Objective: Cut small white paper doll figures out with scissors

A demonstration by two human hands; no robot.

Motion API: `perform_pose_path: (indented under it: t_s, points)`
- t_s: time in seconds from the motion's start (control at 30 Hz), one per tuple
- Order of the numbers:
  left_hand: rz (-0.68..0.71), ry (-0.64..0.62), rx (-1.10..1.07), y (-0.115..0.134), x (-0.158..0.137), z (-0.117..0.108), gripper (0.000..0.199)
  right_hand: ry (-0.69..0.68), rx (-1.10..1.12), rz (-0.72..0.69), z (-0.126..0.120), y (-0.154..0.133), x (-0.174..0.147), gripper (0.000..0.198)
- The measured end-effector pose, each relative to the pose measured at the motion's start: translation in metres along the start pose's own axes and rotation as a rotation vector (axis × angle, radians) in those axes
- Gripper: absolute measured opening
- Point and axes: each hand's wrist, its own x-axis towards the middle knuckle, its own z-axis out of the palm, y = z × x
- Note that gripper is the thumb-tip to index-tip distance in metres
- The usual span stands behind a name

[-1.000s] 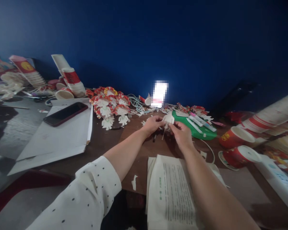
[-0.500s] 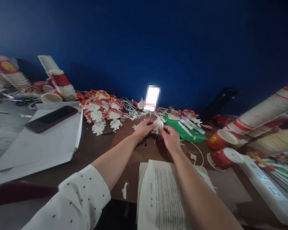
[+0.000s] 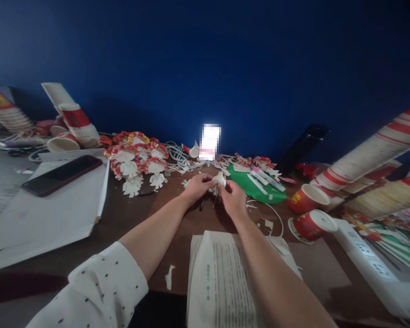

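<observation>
While left hand (image 3: 197, 188) faces right hand (image 3: 234, 199), one cutout (image 3: 220, 178) (white) sits pinched between.

I grip a cutout (image 3: 220, 178) of matt paper over a smooth tabletop (image 3: 171, 228), my cloth sleeve (image 3: 99, 284) matt and creased, amid a glossy smartphone (image 3: 63, 176), matt paper sheets (image 3: 217, 282), smooth paper cups (image 3: 301, 201) and a plastic power strip (image 3: 371, 262).

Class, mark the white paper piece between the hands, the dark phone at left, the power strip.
White paper piece (image 3: 220, 178), head view: upper part.
Dark phone (image 3: 62, 175), head view: upper face.
Power strip (image 3: 371, 258), head view: socket face.
</observation>
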Motion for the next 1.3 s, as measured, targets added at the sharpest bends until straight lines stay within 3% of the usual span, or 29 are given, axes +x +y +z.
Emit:
perform_pose_path:
  t_s: [0.17,0.37,0.53,0.73,0.9,0.97,1.07,1.17,1.3]
  points:
    - [0.044,0.052,0.018,0.003,-0.001,0.000,0.038,0.078,-0.019,0.020,-0.002,0.000,0.001,0.039]
    - [0.008,0.132,0.158,0.007,-0.001,-0.002,0.022,0.196,-0.030,0.007,-0.004,-0.001,0.002,0.039]
    - [0.018,0.160,0.137,0.006,-0.001,-0.001,0.021,0.273,-0.019,0.011,-0.005,-0.001,0.004,0.039]
    - [-0.107,0.234,0.032,0.000,0.014,0.001,0.020,0.298,-0.038,-0.006,-0.001,0.003,0.006,0.038]
    - [-0.170,0.247,0.182,0.025,0.020,-0.006,0.019,0.288,-0.023,-0.040,0.001,0.006,0.007,0.039]
    - [-0.087,0.133,0.335,0.040,0.013,-0.012,0.016,0.282,-0.003,-0.046,0.000,0.007,0.008,0.038]
    - [0.040,-0.159,0.446,0.059,-0.010,-0.022,0.021,0.273,0.015,-0.007,-0.001,0.007,0.010,0.037]
    - [0.067,-0.366,0.526,0.071,-0.046,-0.029,0.020,0.290,-0.002,0.021,-0.001,0.007,0.011,0.035]
    - [-0.009,-0.675,0.641,0.076,-0.094,-0.032,0.032,0.301,0.006,0.022,-0.002,0.006,0.010,0.033]
